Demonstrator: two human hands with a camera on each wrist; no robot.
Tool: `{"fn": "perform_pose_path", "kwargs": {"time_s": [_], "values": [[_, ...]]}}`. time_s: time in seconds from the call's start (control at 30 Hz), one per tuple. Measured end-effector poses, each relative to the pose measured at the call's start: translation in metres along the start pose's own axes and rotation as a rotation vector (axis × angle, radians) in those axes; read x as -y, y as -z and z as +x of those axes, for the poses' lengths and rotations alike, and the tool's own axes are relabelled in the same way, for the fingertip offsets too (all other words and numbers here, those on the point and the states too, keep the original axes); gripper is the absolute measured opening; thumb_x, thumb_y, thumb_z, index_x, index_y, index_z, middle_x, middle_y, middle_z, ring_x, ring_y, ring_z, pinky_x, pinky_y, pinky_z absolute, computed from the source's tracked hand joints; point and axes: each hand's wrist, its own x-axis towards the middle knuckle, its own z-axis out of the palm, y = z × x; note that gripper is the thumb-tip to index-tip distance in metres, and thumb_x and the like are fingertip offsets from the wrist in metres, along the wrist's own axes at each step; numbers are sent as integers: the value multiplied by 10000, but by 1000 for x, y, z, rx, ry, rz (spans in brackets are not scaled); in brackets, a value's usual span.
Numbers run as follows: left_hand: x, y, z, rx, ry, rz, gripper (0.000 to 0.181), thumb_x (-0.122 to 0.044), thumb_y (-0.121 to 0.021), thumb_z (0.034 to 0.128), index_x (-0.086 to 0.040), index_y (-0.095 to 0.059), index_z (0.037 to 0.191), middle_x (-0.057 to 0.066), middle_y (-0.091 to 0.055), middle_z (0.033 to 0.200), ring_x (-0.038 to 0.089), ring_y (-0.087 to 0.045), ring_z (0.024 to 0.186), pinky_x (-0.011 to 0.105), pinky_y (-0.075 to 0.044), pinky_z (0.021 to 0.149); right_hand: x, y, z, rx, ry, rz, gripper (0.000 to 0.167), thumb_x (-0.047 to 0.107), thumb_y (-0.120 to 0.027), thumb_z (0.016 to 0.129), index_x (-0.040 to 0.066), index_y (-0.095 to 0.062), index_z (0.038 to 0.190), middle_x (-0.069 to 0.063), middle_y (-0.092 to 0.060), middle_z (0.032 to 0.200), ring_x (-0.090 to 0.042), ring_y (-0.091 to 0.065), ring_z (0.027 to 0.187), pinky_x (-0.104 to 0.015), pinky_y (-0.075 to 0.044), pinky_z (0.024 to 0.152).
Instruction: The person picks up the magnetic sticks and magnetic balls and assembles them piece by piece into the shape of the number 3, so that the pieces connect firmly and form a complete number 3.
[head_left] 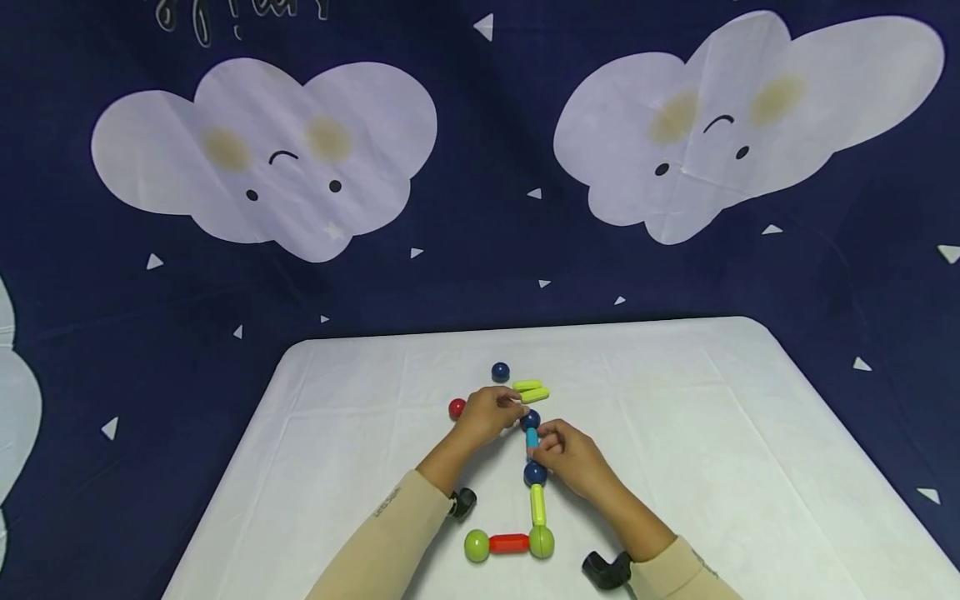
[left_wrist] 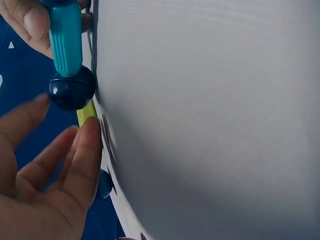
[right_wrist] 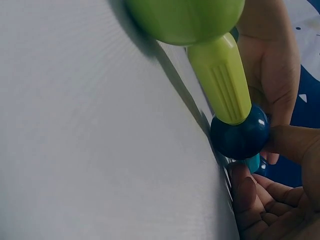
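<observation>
Dark navy cloth (head_left: pixel 487 287), printed with pale clouds (head_left: pixel 262 158) and small white triangles (head_left: pixel 535 194), hangs behind a white tabletop (head_left: pixel 712 467) with rounded corners and faint crease lines. On it we see the right grip (head_left: pixel 573 458) closed in a pinch, thumb on one side and fingers on the other, around a light-blue stick (left_wrist: pixel 66 42). Our left grip (head_left: pixel 487 414) is loosely released, its fingers parted and gently bent beside the far navy ball (left_wrist: pixel 72 90); we cannot tell whether a fingertip touches it. That ball caps one end of the light-blue stick, and a near navy ball (right_wrist: pixel 240 132) joins the other end. From there a lime stick (right_wrist: pixel 220 82) runs toward us to a green ball (head_left: pixel 542 542), where a red stick (head_left: pixel 509 543) turns left to a second green ball (head_left: pixel 476 546). All the balls are smooth and glossy, the far navy one marked by a thin seam, while the light-blue and lime sticks have lengthwise grooves and tapered ends. Beyond the hands lie two loose lime sticks (head_left: pixel 533 395) and a loose navy ball (head_left: pixel 500 372); a red ball (head_left: pixel 457 408) sits just left of the left grip. Beige sleeves (head_left: pixel 386 537) cover both forearms.
</observation>
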Motion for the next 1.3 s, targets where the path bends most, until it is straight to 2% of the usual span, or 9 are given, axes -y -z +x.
{"fn": "perform_pose_path", "kwargs": {"time_s": [0.2,0.63,1.0,1.3], "values": [[-3,-1,4,-72,15,18,284,-185,-747,912,-62,-718,1167,69,-745,963,122,-657,771,258,-548,666,-1,1,0,-2,7,-4,319,162,-775,866,46,-655,1138,34,-694,825,-81,-612,735,-207,-489,640],[-5,-8,19,-111,32,87,226,-124,-758,891,-81,-760,1113,58,-748,964,151,-641,875,284,-567,780,-5,4,2,1,12,-1,336,183,-784,869,41,-655,1144,24,-683,838,-85,-601,744,-195,-484,627],[-8,-9,27,-105,72,83,207,-118,-793,856,-79,-771,1058,39,-732,888,129,-614,796,242,-539,704,-4,5,1,-3,13,-4,333,170,-784,866,37,-653,1142,22,-675,829,-89,-590,730,-196,-470,615],[-6,-10,31,-99,51,117,187,-123,-808,839,-99,-781,1023,26,-741,873,115,-612,795,243,-527,721,-4,5,2,-3,8,-9,340,186,-782,866,42,-655,1147,29,-678,826,-88,-594,731,-204,-470,625]]}}
